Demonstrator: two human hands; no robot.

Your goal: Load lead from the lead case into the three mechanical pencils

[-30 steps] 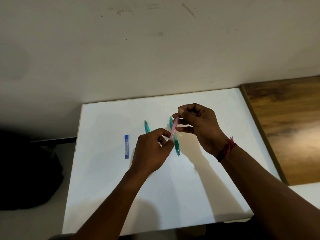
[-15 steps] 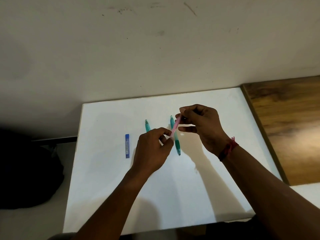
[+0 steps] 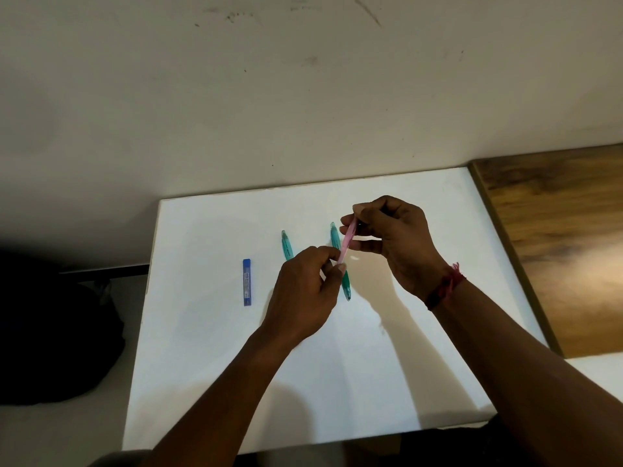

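Pink pencil [image 3: 347,246]: slim, translucent plastic barrel, held slanted above the middle of the tabletop [image 3: 371,382], clear of the surface. Left hand [image 3: 303,294]: thumb and forefinger pinch the pencil's lower end, the other fingers curled under. Right hand [image 3: 394,241]: fingers curled, fingertips pinching the upper end; a red thread band [image 3: 445,286] circles the wrist.

First teal pencil [image 3: 345,284]: translucent, tapered, lying flat directly beneath the pink one, running from far edge toward near edge. Second teal pencil [image 3: 287,246]: same make, parallel and to the left, its near half hidden by the left hand.

Lead case [image 3: 247,282]: narrow blue rectangular plastic box with a pale label, flat, between the second teal pencil and the left edge, apart from both.

Tabletop: smooth, matte white, square-cornered. Beyond its right edge, a brown wood-grain surface [image 3: 556,247]. Behind the far edge, an off-white wall [image 3: 303,96] with scuffs. Off the left edge, a dark, soft mass [image 3: 50,332], indistinct.
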